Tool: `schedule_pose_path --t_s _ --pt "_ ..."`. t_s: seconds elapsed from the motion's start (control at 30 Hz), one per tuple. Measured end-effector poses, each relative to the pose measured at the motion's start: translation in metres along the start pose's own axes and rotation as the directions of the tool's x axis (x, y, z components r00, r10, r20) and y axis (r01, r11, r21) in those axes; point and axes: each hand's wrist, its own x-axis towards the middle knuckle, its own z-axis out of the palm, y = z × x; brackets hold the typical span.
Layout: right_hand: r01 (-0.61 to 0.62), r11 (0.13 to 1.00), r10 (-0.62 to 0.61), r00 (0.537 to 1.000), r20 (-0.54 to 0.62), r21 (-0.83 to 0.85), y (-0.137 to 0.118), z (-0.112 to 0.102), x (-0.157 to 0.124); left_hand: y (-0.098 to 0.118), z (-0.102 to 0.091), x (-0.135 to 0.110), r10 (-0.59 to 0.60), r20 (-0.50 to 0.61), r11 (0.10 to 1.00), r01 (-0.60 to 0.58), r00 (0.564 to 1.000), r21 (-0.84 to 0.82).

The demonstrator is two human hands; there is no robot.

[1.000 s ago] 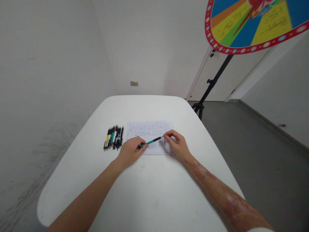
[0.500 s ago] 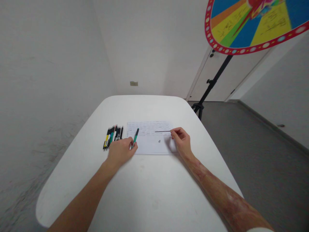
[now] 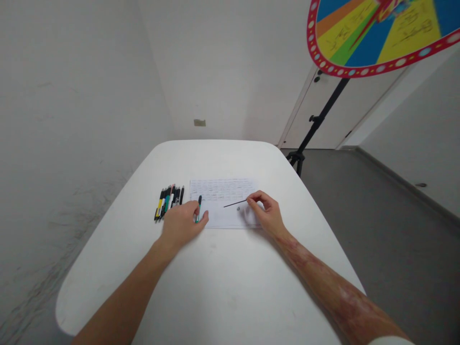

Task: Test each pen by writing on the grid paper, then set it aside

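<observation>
My left hand [image 3: 182, 221] rests at the left edge of a handwritten sheet of paper [image 3: 224, 218]. Its curled fingers hold a green and black pen [image 3: 200, 203] upright-slanted, while the thumb stands a little apart from it. Over the sheet's right part, my right hand [image 3: 266, 212] pinches one end of a thin dark pen refill [image 3: 233, 204] between thumb and fingertips. The refill's free end points left and slightly down. Just below it, a tiny grey piece [image 3: 238, 209] lies on the paper, too small to make out.
A row of several pens [image 3: 168, 201] lies left of the sheet, partly behind my left hand. All this is on a white table [image 3: 223, 287] with rounded corners. Beyond its right side, a colourful prize wheel [image 3: 373, 43] stands on a black tripod [image 3: 316, 125].
The refill has swung from level to sloping down to the left, as my right hand moved slightly left. The green pen has tilted more upright and sits lower in my left hand.
</observation>
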Motion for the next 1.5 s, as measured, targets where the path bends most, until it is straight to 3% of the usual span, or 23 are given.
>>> schedule_pose_path --t_s 0.13,0.37,0.53,0.7,0.8,0.9,1.0,1.07,1.27,1.5 --pt "-0.010 0.998 0.007 0.999 0.044 0.057 -0.002 0.003 -0.001 0.008 0.005 -0.005 0.164 -0.076 0.980 -0.172 0.983 -0.100" --pt "-0.021 0.994 0.012 0.996 0.087 0.107 -0.001 0.005 -0.003 0.012 0.009 -0.004 0.399 -0.164 0.911 -0.411 0.902 -0.047" --pt "-0.021 0.994 0.012 0.997 0.078 0.107 0.004 0.007 -0.003 0.014 0.007 -0.003 0.414 -0.174 0.903 -0.427 0.894 -0.047" --pt "-0.026 0.993 0.036 0.996 -0.083 0.115 0.009 0.006 -0.001 0.016 0.005 -0.003 0.407 -0.137 0.908 -0.417 0.903 -0.053" --pt "0.043 0.999 -0.042 0.991 -0.127 0.006 0.004 0.003 -0.002 0.018 0.005 -0.005 0.375 -0.118 0.923 -0.382 0.920 -0.051" --pt "0.229 0.958 -0.226 0.973 0.034 -0.172 -0.006 0.004 -0.006 0.023 0.008 -0.007 0.326 -0.110 0.943 -0.332 0.939 -0.037" --pt "0.455 0.828 -0.384 0.886 0.260 -0.326 -0.015 0.009 -0.009 0.027 0.012 -0.009 0.294 -0.084 0.955 -0.296 0.952 -0.020" --pt "0.545 0.739 -0.413 0.831 0.373 -0.395 -0.017 0.014 -0.009 0.029 0.014 -0.010 0.287 -0.048 0.958 -0.287 0.957 -0.009" --pt "0.605 0.617 -0.321 0.777 0.542 -0.503 -0.017 0.020 -0.008 0.031 0.014 -0.010 0.276 0.044 0.961 -0.277 0.960 0.018" --pt "0.565 0.651 -0.245 0.788 0.564 -0.507 -0.020 0.020 -0.008 0.032 0.016 -0.011 0.306 0.043 0.952 -0.305 0.951 -0.025"
